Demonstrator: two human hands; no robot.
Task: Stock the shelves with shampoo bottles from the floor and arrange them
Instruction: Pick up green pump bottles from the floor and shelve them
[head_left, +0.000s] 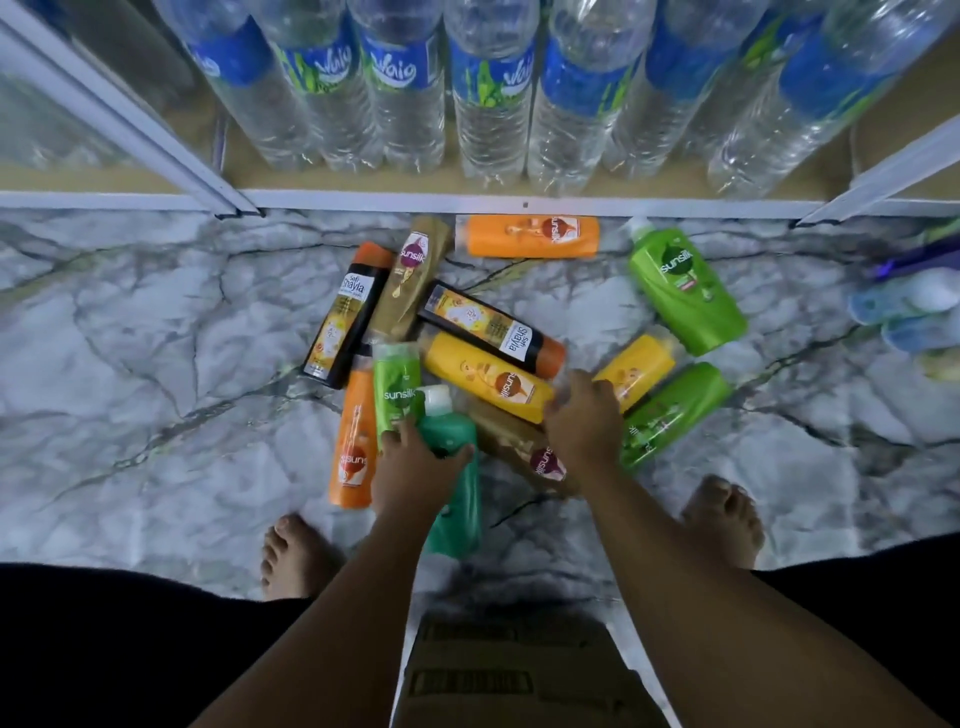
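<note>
Several shampoo bottles lie scattered on the marble floor (156, 364) below the shelf. My left hand (415, 467) is closed around a teal green bottle with a white cap (452, 431). My right hand (584, 415) hovers with fingers spread over the pile, between a yellow bottle (488, 379) and a smaller yellow bottle (636, 369), holding nothing. Beneath it lies a gold bottle (524, 447). Around them lie two black bottles (345, 317) (493, 327), orange bottles (530, 236) (356, 441), a gold one (410, 280) and green ones (685, 291) (670, 410) (396, 384).
The lowest shelf (467, 200) holds a row of large water bottles (400, 83). A cardboard box (519, 670) sits between my feet. Blue and white items (909, 306) lie at the right edge. My bare feet (291, 556) stand close to the pile.
</note>
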